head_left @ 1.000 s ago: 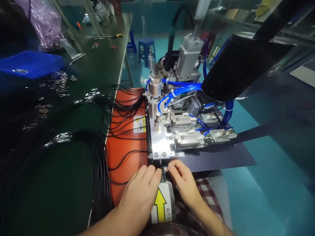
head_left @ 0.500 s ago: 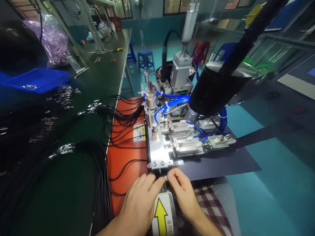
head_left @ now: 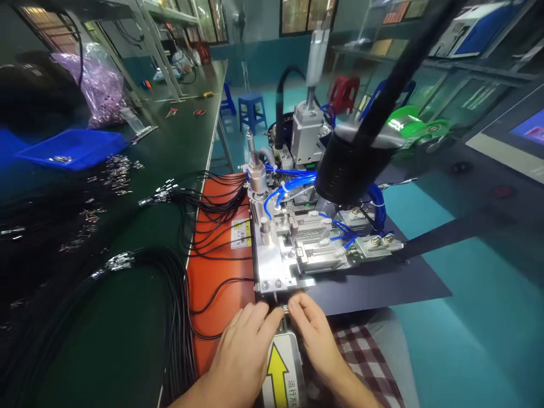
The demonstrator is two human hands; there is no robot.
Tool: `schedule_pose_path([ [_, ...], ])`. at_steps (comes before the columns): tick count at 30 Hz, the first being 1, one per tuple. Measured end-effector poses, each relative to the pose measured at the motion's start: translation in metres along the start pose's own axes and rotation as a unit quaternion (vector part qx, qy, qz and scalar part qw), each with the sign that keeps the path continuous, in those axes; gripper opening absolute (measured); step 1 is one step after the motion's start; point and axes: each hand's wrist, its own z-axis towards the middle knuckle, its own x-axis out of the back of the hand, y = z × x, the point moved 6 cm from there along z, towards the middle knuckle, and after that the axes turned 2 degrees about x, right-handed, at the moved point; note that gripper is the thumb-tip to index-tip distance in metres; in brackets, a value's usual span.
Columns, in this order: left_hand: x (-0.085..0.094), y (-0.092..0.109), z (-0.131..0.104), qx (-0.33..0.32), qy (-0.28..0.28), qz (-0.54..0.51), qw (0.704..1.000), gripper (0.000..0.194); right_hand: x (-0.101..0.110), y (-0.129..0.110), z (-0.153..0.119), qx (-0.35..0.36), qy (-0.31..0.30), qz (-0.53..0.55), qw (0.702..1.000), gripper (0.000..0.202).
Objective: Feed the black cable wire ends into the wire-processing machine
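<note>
Both my hands meet at the front end of a metal machine [head_left: 272, 266], just above a plate with a yellow arrow [head_left: 278, 368]. A small metal piece [head_left: 285, 310] shows between my fingertips. My left hand [head_left: 249, 345] is closed, its thumb and index finger against the left side of that piece. From the right, my right hand [head_left: 314, 331] pinches at the same piece with thumb and bent index finger. Black cables [head_left: 229, 279] run over the orange surface [head_left: 221, 294] beside my left hand. What lies under my left fingers is hidden.
A thick cable bundle [head_left: 170, 306] with metal ends lies at left on the dark green table [head_left: 106, 323]. Behind it are loose metal parts [head_left: 121, 173] and a blue tray [head_left: 74, 148]. A black cylinder [head_left: 352, 164] on an arm hangs over the machine.
The view has tilted slightly, so the background sits a little lower and further left or right in places. My hands have stayed almost still at the small metal piece.
</note>
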Motion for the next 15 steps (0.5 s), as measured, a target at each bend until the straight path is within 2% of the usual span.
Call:
schedule_pose_path([
  [4,0.006,-0.003,-0.001,0.025,0.040,-0.068,0.997,0.041,-0.002,-0.002,0.000,0.010,-0.006,0.012,1.000,0.033],
  [8,0.014,-0.017,-0.028,0.077,0.108,-0.102,0.986,0.042,-0.004,-0.002,-0.001,0.007,-0.022,0.019,1.000,0.035],
  [12,0.011,-0.026,-0.063,0.117,0.121,0.005,0.986,0.052,-0.003,0.001,-0.002,-0.001,-0.029,0.023,0.999,0.039],
  [15,0.008,-0.025,-0.076,0.138,0.136,0.105,0.975,0.051,-0.002,0.003,-0.002,-0.004,-0.028,0.026,0.999,0.040],
])
